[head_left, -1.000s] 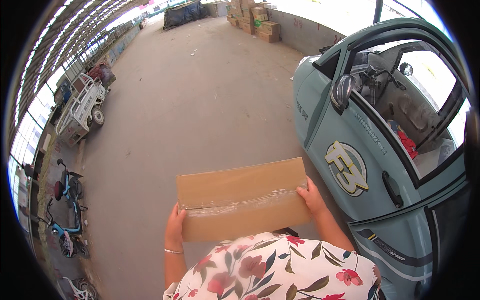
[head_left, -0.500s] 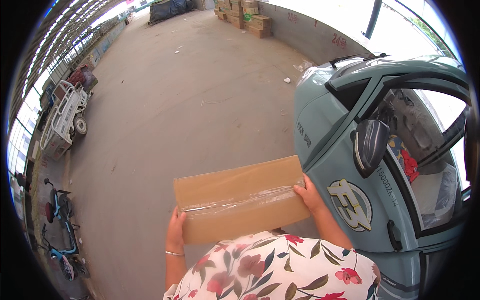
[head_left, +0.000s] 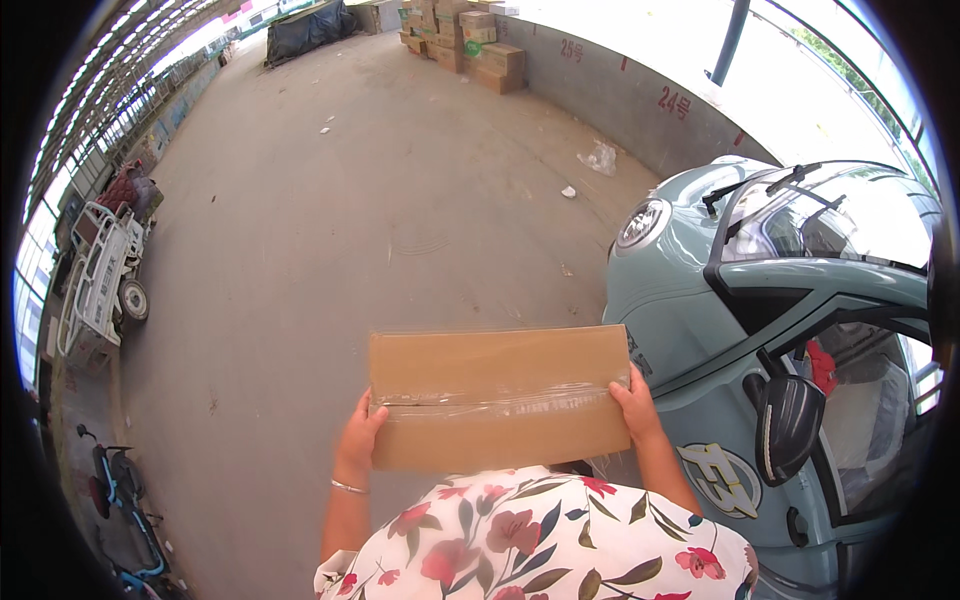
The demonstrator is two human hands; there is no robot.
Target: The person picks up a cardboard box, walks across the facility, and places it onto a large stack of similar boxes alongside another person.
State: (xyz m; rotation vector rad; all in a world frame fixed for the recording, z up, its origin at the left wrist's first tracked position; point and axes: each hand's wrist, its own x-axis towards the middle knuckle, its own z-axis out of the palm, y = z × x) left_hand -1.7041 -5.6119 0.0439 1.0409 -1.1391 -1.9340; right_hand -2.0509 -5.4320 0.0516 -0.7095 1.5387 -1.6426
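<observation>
A brown cardboard box (head_left: 500,362), closed along its middle seam with clear tape, is carried level in front of my body. My left hand (head_left: 358,432) grips its left end, with the thumb on top near the tape. At the opposite end my right hand (head_left: 636,405) clasps the box, thumb also on the top face. The fingers under the box are hidden. A bracelet circles my left wrist, and my floral sleeves and top cover the lower edge of the view.
To the right stands a pale green small vehicle (head_left: 690,340) with a black side mirror (head_left: 790,430). Stacked cartons (head_left: 465,45) lie by a low concrete wall (head_left: 640,95) ahead. A cargo tricycle (head_left: 105,270) and a blue two-wheeler (head_left: 130,510) line the left side.
I have moved forward along the vehicle, whose headlight and windscreen now show. The box is more level and sits slightly further right in view, still between both hands.
</observation>
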